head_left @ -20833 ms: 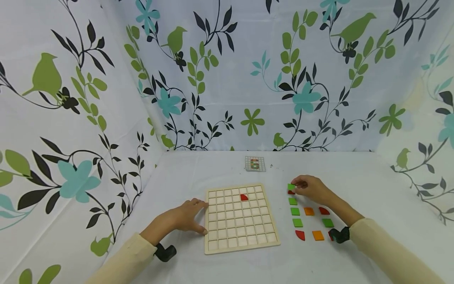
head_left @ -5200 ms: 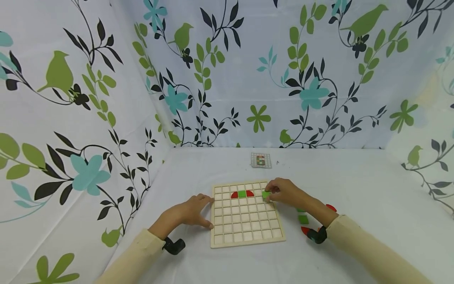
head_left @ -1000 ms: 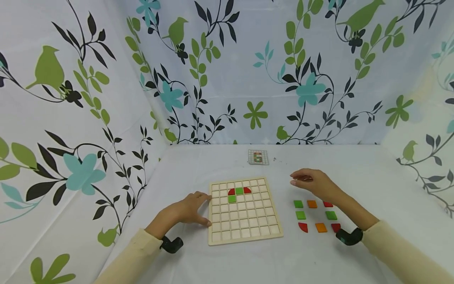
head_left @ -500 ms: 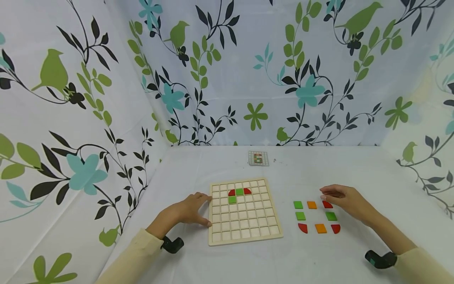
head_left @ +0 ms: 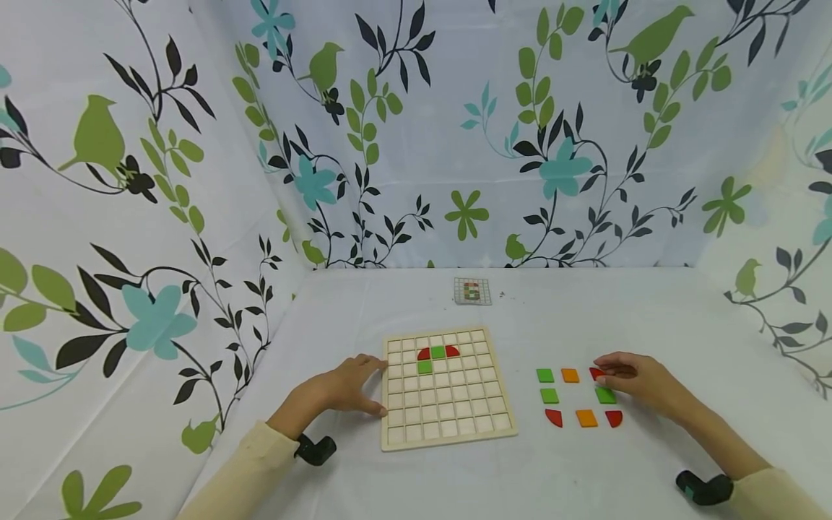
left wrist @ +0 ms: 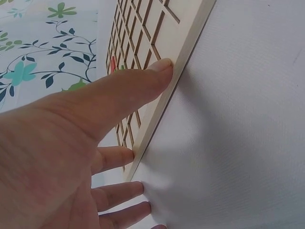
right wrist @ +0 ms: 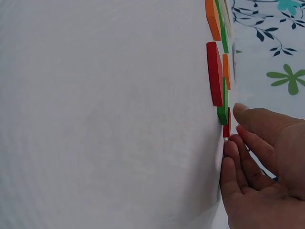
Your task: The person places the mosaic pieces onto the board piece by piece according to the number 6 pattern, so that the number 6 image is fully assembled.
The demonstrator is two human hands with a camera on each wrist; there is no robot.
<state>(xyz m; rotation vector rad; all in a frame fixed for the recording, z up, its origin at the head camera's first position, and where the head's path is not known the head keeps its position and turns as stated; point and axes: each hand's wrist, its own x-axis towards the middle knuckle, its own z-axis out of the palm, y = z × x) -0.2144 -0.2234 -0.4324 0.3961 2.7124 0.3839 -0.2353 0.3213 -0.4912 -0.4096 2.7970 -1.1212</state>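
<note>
A pale wooden grid board [head_left: 448, 435] lies flat on the table. Its upper squares hold two red quarter-round tiles, a green tile [head_left: 438, 352] between them and another green tile [head_left: 425, 367] below. At the board's left edge rests my left hand [head_left: 344, 386]; its thumb [left wrist: 159, 71] touches the frame in the left wrist view. My right hand [head_left: 640, 379] reaches to a red quarter-round tile [head_left: 595, 373] at the top right of the loose tiles. In the right wrist view, thumb and fingertips stand apart close beside that red tile [right wrist: 227, 124].
Right of the board lie more loose tiles: green [head_left: 549, 396], orange [head_left: 586, 418] and red [head_left: 554, 418] ones, spaced in rows. Toward the back sits a small pattern card [head_left: 472, 291] with a coloured grid. A printed curtain [head_left: 403, 144] hangs around the white table.
Over the last second my right hand has moved right and down to the top-right red tile. Since the oldest frame, a red and two green tiles have joined the board. My left hand stays put.
</note>
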